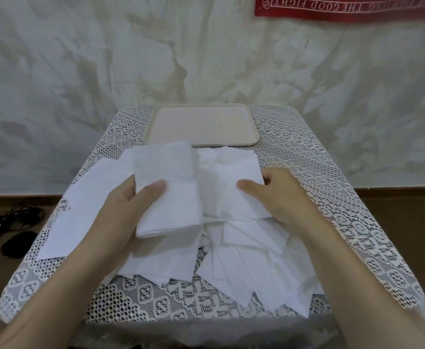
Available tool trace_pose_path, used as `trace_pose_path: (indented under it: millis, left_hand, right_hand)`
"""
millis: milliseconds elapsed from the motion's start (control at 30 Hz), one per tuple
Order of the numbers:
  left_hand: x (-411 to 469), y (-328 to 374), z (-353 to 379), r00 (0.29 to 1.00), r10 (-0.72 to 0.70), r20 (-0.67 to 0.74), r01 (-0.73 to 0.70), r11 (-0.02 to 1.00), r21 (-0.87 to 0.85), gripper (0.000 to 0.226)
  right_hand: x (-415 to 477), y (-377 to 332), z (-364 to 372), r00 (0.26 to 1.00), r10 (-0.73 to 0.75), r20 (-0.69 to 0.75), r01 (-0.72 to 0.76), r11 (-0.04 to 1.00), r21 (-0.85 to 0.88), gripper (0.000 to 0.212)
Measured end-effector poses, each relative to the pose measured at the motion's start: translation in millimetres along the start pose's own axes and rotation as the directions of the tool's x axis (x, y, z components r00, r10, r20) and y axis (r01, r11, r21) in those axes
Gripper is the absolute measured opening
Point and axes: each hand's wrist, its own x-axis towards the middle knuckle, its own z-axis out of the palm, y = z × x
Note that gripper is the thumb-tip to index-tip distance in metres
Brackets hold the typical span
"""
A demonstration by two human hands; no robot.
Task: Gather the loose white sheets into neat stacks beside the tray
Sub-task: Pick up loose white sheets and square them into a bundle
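— Where are the sheets lying?
— The loose white sheets (244, 248) are sprawling mid-desk (344, 210), their far edge lying just beside the tray (201, 124).
— The hands?
— The left hand (130, 207) is gripping a small stack (168, 187), thumb on top. The right hand (279, 195) is pinching the top sheet (231, 180) at its right edge. Bare lace is showing along both sides.

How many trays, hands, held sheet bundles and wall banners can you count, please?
Beige rectangular plastic tray: 1
Bare hands: 2 (left hand, right hand)
Bundle of white paper sheets, gripped by the left hand: 1
Red cloth banner with white lettering: 1
Total: 5
The loose white sheets overlap too much to count.
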Motion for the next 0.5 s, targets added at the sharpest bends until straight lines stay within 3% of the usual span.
trace_pose_path:
  millis: [133,233,367,500]
  left_hand:
    - [-2,1,1,1.0,0.0,-0.002,0.0,1.0,0.006,0.035]
    - [-2,3,1,1.0,-0.001,-0.007,0.001,1.0,-0.005,0.026]
    - [-3,6,1,1.0,0.004,-0.001,-0.004,1.0,-0.019,0.033]
    - [-3,8,0,1.0,0.008,0.008,-0.007,1.0,-0.028,0.033]
  right_hand:
    - [-3,-6,0,0.997,-0.067,-0.03,0.067,0.998,0.01,0.04]
    - [0,-5,-5,0.993,-0.108,-0.044,0.113,0.983,0.148,0.009]
    - [-4,-2,-19,0.998,-0.069,-0.004,0.067,0.949,0.308,0.011]
    - [-6,3,-13,1.0,0.008,-0.006,-0.006,0.975,0.223,0.004]
